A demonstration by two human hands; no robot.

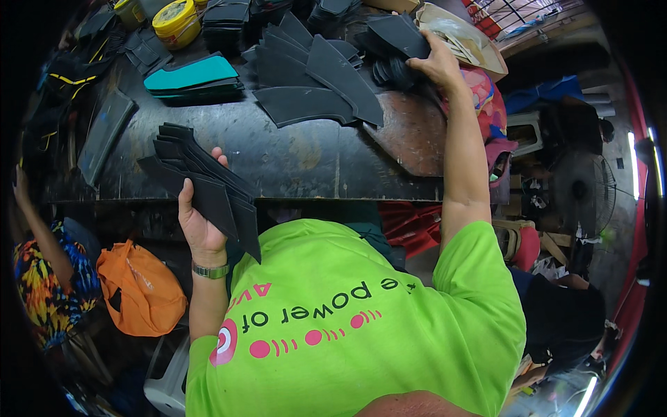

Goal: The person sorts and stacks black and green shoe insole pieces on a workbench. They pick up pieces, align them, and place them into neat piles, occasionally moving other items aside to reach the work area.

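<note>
My left hand [203, 226], with a metal watch at its wrist, is closed around a fanned stack of flat black cut pieces [201, 177] at the table's near edge. The thumb lies over the top piece. My right arm stretches to the far right, where my right hand [439, 64] grips the edge of some black cut pieces [399, 36]. More dark pieces [396, 73] lie just under them. Left of that hand, a loose heap of curved black pieces [306, 76] overlaps on the table.
The dark, worn table [292, 163] also bears a teal-topped stack [191, 75], a yellow-lidded tub [175, 21] and black bundles at the back. An orange bag [139, 288] hangs near a co-worker's arm [45, 233] at left. A fan [582, 187] and another person [559, 320] are at right.
</note>
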